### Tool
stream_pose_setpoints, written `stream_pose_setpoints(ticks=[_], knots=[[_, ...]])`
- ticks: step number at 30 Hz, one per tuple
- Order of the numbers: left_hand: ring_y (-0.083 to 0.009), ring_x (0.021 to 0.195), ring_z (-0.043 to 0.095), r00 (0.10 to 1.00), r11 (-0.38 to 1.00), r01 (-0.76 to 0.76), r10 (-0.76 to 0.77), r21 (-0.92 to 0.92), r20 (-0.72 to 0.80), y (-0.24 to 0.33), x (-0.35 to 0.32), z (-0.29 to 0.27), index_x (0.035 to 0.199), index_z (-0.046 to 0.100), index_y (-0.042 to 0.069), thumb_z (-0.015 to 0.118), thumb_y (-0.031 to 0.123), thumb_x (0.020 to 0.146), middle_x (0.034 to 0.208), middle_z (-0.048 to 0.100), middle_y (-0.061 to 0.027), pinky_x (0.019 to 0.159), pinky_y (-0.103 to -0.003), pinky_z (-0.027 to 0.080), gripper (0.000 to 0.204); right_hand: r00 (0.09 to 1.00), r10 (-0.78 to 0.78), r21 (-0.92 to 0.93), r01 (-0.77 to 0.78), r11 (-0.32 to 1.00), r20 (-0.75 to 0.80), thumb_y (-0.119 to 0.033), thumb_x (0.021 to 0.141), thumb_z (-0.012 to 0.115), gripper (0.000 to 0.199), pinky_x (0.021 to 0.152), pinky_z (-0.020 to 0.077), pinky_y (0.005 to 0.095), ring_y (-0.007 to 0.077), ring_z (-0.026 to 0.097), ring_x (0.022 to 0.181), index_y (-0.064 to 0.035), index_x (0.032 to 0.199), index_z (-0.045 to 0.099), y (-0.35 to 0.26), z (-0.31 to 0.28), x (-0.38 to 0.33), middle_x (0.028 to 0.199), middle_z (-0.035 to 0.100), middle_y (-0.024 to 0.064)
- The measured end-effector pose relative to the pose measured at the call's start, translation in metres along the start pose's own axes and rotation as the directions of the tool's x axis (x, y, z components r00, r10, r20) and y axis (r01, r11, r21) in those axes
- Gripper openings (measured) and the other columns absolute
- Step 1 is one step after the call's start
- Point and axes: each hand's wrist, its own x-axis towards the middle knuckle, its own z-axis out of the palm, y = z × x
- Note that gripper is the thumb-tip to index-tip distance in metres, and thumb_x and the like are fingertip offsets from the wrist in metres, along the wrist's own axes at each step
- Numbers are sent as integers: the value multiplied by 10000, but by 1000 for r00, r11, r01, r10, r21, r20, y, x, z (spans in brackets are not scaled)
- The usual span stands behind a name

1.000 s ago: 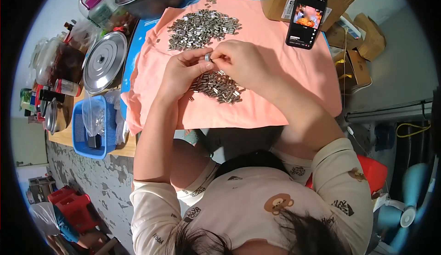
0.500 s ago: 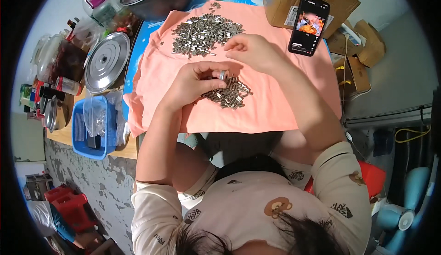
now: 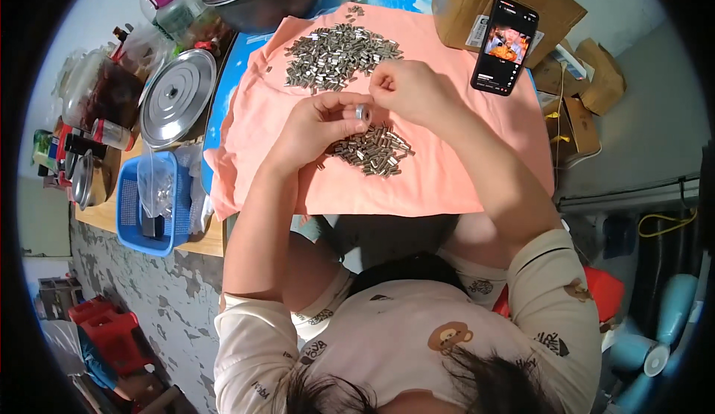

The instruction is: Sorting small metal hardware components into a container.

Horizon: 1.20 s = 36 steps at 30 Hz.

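Note:
My left hand (image 3: 316, 127) is closed, pinching a small round silver metal ring (image 3: 363, 113) between thumb and fingers. Just to its right is my right hand (image 3: 417, 92), its fingertips curled together close to the ring; whatever they may hold is hidden. Below the ring lies a smaller pile of short metal cylinders (image 3: 376, 151), partly covered by my left hand. A larger pile of the same kind of cylinders (image 3: 335, 55) spreads out beyond both hands. Both piles rest on a pink cloth (image 3: 454, 179).
A phone (image 3: 504, 46) leans against a cardboard box (image 3: 462, 4) at the far right. On the left stand a round metal lid (image 3: 177, 99), a blue plastic basket (image 3: 153, 246) and several jars. A blue fan (image 3: 655, 358) is at the lower right.
My right hand's fingers have curled in and come down beside the ring. My left hand still pinches the ring in nearly the same place. The whole view has shifted slightly.

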Motion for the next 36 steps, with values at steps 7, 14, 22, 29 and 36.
stream_pose_setpoints(ticks=[7, 14, 22, 29, 36], knots=[[-129, 801, 587, 996, 988, -16, 3, -151, -86, -4, 6, -5, 1052, 533, -41, 606, -17, 746, 879, 602, -69, 738, -216, 471, 316, 997, -74, 552, 72, 831, -19, 7, 744, 577, 32, 611, 473, 196, 69, 550, 674, 11, 775, 574, -4, 9, -15, 735, 569, 11], [-119, 757, 587, 992, 998, -12, 4, -65, -128, -3, 6, -2, 1058, 529, -50, 601, -25, 747, 811, 586, -43, 704, -216, 481, 321, 876, -374, -105, 359, 927, -305, -96, 684, 593, 76, 570, 461, 325, 244, 577, 626, -28, 717, 584, -13, 18, -21, 712, 595, 110], [-102, 759, 577, 994, 999, 15, -11, 42, -107, 1, 4, -3, 1060, 531, -48, 604, -26, 744, 817, 588, -43, 701, -206, 477, 325, 995, -3, 547, -51, 836, 97, -55, 748, 607, 76, 561, 457, 212, 88, 576, 660, 7, 786, 581, 3, 4, -13, 739, 603, 40], [-83, 768, 562, 1000, 1000, 13, -13, 2, -27, 0, 0, 3, 1028, 550, -37, 614, -34, 737, 864, 596, -45, 696, -195, 470, 298, 983, 30, 557, -127, 821, 180, -70, 762, 582, 61, 547, 441, 222, 79, 546, 634, -12, 765, 563, 17, -3, 5, 713, 584, 30], [-78, 781, 555, 1000, 999, 17, -18, 31, 16, 0, 3, 4, 1050, 537, -38, 612, -33, 739, 847, 582, -21, 708, -193, 467, 320, 937, -299, -209, 261, 943, -181, -99, 687, 550, 85, 615, 460, 383, 299, 576, 683, -66, 734, 613, 15, 31, 28, 702, 592, 135]])
